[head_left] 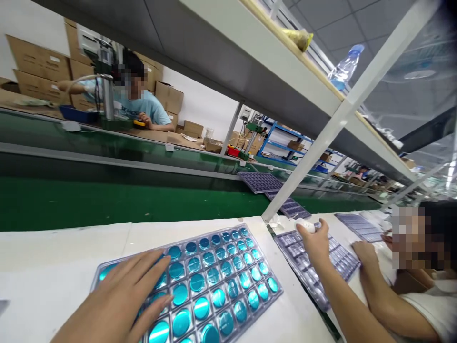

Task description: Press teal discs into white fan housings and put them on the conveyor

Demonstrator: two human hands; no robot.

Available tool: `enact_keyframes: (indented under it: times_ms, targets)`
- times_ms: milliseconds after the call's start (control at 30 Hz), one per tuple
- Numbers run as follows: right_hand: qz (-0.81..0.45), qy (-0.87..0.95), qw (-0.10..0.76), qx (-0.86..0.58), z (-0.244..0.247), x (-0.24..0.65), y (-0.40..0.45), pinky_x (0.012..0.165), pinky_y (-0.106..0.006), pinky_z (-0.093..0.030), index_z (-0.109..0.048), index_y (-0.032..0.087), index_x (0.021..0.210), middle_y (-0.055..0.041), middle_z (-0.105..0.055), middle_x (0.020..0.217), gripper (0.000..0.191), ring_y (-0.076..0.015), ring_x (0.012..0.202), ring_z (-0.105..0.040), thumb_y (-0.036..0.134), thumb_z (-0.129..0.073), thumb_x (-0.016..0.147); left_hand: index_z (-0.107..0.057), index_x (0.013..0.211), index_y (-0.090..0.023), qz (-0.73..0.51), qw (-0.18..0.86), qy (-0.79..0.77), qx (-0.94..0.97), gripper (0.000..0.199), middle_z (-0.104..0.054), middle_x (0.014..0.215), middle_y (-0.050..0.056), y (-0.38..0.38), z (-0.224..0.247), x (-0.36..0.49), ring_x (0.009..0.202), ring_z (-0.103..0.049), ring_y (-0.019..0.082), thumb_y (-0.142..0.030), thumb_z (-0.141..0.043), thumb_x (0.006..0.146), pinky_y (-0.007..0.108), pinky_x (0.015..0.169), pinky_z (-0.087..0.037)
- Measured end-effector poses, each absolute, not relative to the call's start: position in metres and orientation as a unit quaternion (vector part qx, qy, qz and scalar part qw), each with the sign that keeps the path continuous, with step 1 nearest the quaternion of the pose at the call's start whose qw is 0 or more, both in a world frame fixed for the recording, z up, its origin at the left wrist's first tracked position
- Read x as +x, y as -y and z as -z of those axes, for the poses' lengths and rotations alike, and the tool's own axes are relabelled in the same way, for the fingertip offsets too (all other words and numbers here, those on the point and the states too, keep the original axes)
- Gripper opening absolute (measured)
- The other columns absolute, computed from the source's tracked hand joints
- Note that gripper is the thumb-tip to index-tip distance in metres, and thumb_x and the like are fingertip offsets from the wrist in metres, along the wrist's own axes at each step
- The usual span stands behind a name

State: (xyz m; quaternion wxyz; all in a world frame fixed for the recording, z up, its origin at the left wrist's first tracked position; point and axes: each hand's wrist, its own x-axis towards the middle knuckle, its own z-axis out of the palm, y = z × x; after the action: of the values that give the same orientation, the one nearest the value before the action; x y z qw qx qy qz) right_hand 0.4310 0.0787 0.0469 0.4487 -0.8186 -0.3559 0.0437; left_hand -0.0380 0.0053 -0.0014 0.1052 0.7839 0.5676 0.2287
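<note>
Left hand (114, 300) rests flat, fingers spread, on the blister tray (267, 257) of teal discs (202, 308), holding nothing; right hand out of view. A hard shove could skid the tray over the white bench edge (124, 228) toward the green conveyor belt (107, 205). Bench extends left; co-worker's hand (316, 243) close on the right.

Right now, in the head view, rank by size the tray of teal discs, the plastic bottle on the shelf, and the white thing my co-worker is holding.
1. Tray of teal discs.
2. Plastic bottle and white object: similar in the picture, and the bottle is farther off, so unranked.
</note>
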Motion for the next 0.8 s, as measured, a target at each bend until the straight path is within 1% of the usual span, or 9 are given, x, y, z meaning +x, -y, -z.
enact_keyframes:
  times_ms: [100, 233, 333, 400, 467, 533, 567, 667, 800]
  targets:
    - [-0.16, 0.477, 0.484, -0.716, -0.053, 0.35, -0.054, 0.088, -0.044, -0.054, -0.024, 0.024, 0.151, -0.0096, -0.068, 0.115, 0.086, -0.0311, 0.1, -0.068, 0.046, -0.068, 0.08, -0.064, 0.129, -0.042, -0.296, 0.256, -0.576, 0.718, 0.047, -0.065, 0.137, 0.0, 0.007, -0.011, -0.027, 0.131, -0.053, 0.037, -0.059, -0.041, 0.092, 0.06, 0.107, -0.044]
    - [-0.349, 0.654, 0.507, -0.439, -0.051, 0.222, -0.019, 0.098, -0.047, -0.05, -0.013, 0.033, 0.153, -0.009, -0.06, 0.127, 0.102, -0.0296, 0.109, -0.063, 0.033, -0.076, 0.073, -0.068, 0.124, -0.031, -0.402, 0.577, -0.502, 0.504, 0.054, -0.075, 0.112, 0.007, 0.018, -0.025, -0.004, 0.103, -0.07, 0.033, -0.065, -0.043, 0.09, 0.051, 0.094, -0.057]
    - [-0.369, 0.706, 0.45, -0.403, -0.05, 0.17, -0.011, 0.099, -0.045, -0.049, -0.014, 0.036, 0.153, -0.008, -0.055, 0.134, 0.108, -0.0305, 0.119, -0.057, 0.032, -0.082, 0.069, -0.067, 0.124, -0.025, -0.497, 0.712, -0.379, 0.32, 0.044, -0.073, 0.116, 0.009, 0.018, -0.039, 0.006, 0.101, -0.07, 0.031, -0.051, -0.053, 0.091, 0.047, 0.09, -0.059]
    - [-0.365, 0.728, 0.417, -0.404, -0.053, 0.166, -0.016, 0.099, -0.045, -0.049, -0.013, 0.034, 0.154, -0.0086, -0.052, 0.138, 0.106, -0.0299, 0.123, -0.054, 0.035, -0.081, 0.073, -0.068, 0.118, -0.023, -0.549, 0.722, -0.343, 0.244, 0.034, -0.072, 0.117, 0.009, 0.014, -0.048, 0.006, 0.102, -0.069, 0.03, -0.041, -0.058, 0.091, 0.044, 0.086, -0.061]
    - [-0.333, 0.76, 0.381, -0.409, -0.058, 0.176, -0.025, 0.096, -0.042, -0.049, -0.033, 0.03, 0.147, -0.0079, -0.059, 0.13, 0.076, -0.0273, 0.115, -0.058, 0.037, -0.073, 0.082, -0.068, 0.112, -0.022, -0.576, 0.708, -0.353, 0.205, 0.029, -0.073, 0.107, 0.009, 0.01, -0.055, 0.001, 0.092, -0.069, 0.028, -0.04, -0.06, 0.091, 0.041, 0.076, -0.063]
    - [-0.271, 0.81, 0.287, -0.434, -0.064, 0.189, -0.035, 0.083, -0.037, -0.05, -0.062, 0.026, 0.113, -0.0052, -0.069, 0.105, 0.023, -0.0242, 0.096, -0.065, 0.033, -0.06, 0.092, -0.067, 0.111, -0.021, -0.589, 0.691, -0.377, 0.185, 0.033, -0.073, 0.095, 0.008, 0.006, -0.059, -0.006, 0.079, -0.068, 0.026, -0.045, -0.061, 0.089, 0.04, 0.066, -0.063]
    - [-0.232, 0.835, 0.208, -0.454, -0.066, 0.193, -0.038, 0.075, -0.035, -0.049, -0.066, 0.024, 0.093, -0.0044, -0.07, 0.091, 0.013, -0.0233, 0.085, -0.066, 0.031, -0.055, 0.095, -0.065, 0.113, -0.021, -0.591, 0.685, -0.386, 0.182, 0.037, -0.073, 0.089, 0.008, 0.005, -0.06, -0.009, 0.073, -0.067, 0.025, -0.048, -0.061, 0.089, 0.039, 0.063, -0.062]
    - [-0.125, 0.85, -0.009, -0.512, -0.066, 0.191, -0.041, 0.06, -0.035, -0.042, -0.064, 0.021, 0.071, -0.0087, -0.071, 0.079, 0.024, -0.0276, 0.073, -0.067, 0.031, -0.058, 0.092, -0.06, 0.12, -0.02, -0.587, 0.676, -0.398, 0.2, 0.047, -0.07, 0.078, 0.007, 0.005, -0.059, -0.013, 0.064, -0.063, 0.022, -0.054, -0.058, 0.088, 0.035, 0.059, -0.06]
    - [-0.103, 0.839, -0.05, -0.532, -0.059, 0.182, -0.035, 0.056, -0.035, -0.036, -0.067, 0.017, 0.087, -0.017, -0.073, 0.089, 0.013, -0.0351, 0.077, -0.069, 0.03, -0.065, 0.086, -0.055, 0.129, -0.023, -0.589, 0.651, -0.419, 0.231, 0.051, -0.068, 0.078, 0.003, 0.008, -0.061, -0.01, 0.065, -0.061, 0.02, -0.054, -0.057, 0.089, 0.03, 0.053, -0.055]
